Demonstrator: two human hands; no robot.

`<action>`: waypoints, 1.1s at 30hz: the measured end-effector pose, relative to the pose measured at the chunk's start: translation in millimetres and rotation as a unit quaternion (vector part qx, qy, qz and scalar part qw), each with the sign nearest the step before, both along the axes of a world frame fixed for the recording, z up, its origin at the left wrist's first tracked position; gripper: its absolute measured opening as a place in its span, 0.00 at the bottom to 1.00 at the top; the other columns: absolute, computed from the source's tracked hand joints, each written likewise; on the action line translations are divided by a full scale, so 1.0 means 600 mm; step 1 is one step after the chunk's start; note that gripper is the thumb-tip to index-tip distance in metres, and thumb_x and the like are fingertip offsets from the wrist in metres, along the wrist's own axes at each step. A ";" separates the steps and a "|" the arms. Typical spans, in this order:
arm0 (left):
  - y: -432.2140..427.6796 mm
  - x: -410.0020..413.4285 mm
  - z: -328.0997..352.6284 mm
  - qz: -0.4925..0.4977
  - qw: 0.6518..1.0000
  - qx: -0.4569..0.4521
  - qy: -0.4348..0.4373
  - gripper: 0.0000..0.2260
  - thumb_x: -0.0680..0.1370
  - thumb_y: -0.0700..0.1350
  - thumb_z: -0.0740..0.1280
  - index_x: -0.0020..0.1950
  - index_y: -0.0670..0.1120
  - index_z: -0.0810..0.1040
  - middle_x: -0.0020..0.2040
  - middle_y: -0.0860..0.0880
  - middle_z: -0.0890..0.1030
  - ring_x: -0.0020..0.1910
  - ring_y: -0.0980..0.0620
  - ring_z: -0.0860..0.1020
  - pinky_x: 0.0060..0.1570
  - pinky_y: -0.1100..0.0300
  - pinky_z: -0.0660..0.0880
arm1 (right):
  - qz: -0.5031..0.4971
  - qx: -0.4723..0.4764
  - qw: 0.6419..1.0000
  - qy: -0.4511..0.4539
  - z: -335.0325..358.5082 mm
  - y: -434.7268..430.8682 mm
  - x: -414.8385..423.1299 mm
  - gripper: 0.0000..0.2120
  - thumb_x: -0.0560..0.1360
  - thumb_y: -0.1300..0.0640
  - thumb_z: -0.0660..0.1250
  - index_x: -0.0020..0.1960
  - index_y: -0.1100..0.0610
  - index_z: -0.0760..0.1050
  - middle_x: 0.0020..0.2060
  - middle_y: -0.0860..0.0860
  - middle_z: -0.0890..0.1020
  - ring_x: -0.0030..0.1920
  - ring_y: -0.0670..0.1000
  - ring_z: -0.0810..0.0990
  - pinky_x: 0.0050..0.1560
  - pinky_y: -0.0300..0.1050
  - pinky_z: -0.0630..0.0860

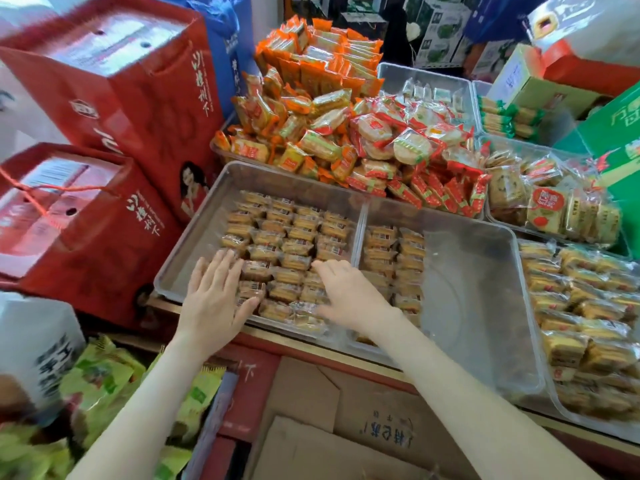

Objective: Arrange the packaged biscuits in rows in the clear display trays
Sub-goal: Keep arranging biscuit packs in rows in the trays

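Our left hand (212, 299) and right hand (348, 292) rest flat, fingers straight, flanking biscuit packs (294, 245) that apparently lie crosswise between them.

Just the one view here, worn on the head, wide-angle, looking forward and steeply down at the clear tray (199, 216) from close above its near edge. The left hand (213, 296) and right hand (349, 292) enter the frame from below, over that tray. Behind the tray, heaped snack packs (322, 109); left of it, red boxes (114, 84); right of it, a green carton (616, 133); under its near edge, cardboard (346, 427).
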State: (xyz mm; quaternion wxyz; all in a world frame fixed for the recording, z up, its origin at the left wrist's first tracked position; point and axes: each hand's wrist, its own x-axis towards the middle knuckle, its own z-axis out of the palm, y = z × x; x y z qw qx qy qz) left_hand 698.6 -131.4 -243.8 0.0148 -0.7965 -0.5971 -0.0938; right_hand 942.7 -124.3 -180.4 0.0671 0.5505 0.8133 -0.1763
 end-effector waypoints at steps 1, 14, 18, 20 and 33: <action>0.001 0.000 -0.004 -0.009 1.000 0.011 -0.002 0.33 0.83 0.62 0.46 0.69 0.37 0.74 0.70 0.39 0.73 0.72 0.42 0.68 0.75 0.43 0.55 | 0.029 -0.020 0.998 -0.054 -0.012 0.010 -0.018 0.37 0.76 0.49 0.68 0.77 0.60 0.53 0.71 0.56 0.67 0.70 0.57 0.65 0.69 0.51 0.66; 0.011 0.002 -0.037 -0.011 0.986 0.157 -0.058 0.26 0.82 0.58 0.55 0.64 0.40 0.79 0.68 0.43 0.76 0.72 0.45 0.70 0.73 0.44 0.61 | 0.146 0.010 0.981 -0.128 -0.069 0.023 -0.049 0.37 0.75 0.59 0.67 0.77 0.56 0.50 0.70 0.55 0.62 0.68 0.56 0.62 0.65 0.49 0.65; 0.013 0.005 -0.039 -0.013 0.986 0.152 -0.070 0.26 0.82 0.59 0.55 0.65 0.41 0.78 0.68 0.44 0.77 0.71 0.46 0.70 0.72 0.45 0.62 | 0.125 -0.045 0.990 -0.051 -0.064 0.039 -0.058 0.39 0.76 0.51 0.67 0.79 0.51 0.47 0.75 0.52 0.55 0.73 0.56 0.54 0.72 0.54 0.58; 0.014 0.001 -0.036 -0.017 0.988 0.133 -0.081 0.28 0.82 0.61 0.53 0.68 0.41 0.77 0.69 0.45 0.76 0.72 0.46 0.70 0.72 0.46 0.62 | 0.108 -0.042 0.993 0.001 -0.057 0.054 -0.080 0.39 0.76 0.48 0.67 0.79 0.51 0.47 0.76 0.52 0.55 0.75 0.55 0.53 0.73 0.54 0.55; 0.040 -0.108 -0.044 0.154 0.959 0.105 -0.211 0.26 0.84 0.55 0.46 0.75 0.40 0.62 0.77 0.39 0.61 0.77 0.42 0.53 0.76 0.50 0.41 | 0.205 0.040 0.978 0.000 -0.117 0.118 -0.241 0.37 0.77 0.47 0.65 0.79 0.51 0.50 0.74 0.54 0.61 0.71 0.58 0.61 0.70 0.55 0.60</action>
